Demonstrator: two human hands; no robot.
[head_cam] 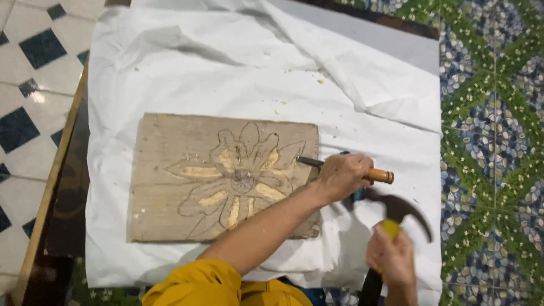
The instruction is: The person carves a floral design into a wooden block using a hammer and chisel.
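Nearest is the yellow sleeve [198, 283] of the left arm. The left hand [341, 174] has its grip wrapped around a chisel [378, 175], blade tip at the right edge of the wooden board [170, 175] beside the carved flower [243, 181]. The right hand [391, 258], near right, grips a hammer [399, 212] just below the chisel's handle end. The board lies on a white cloth [226, 68] over the table. An off-centre blow could hit the knuckles, or skid the blade across the petals.

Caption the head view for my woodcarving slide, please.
Left hand steadies a chisel on a flower-carved board; right hand holds a hammer.
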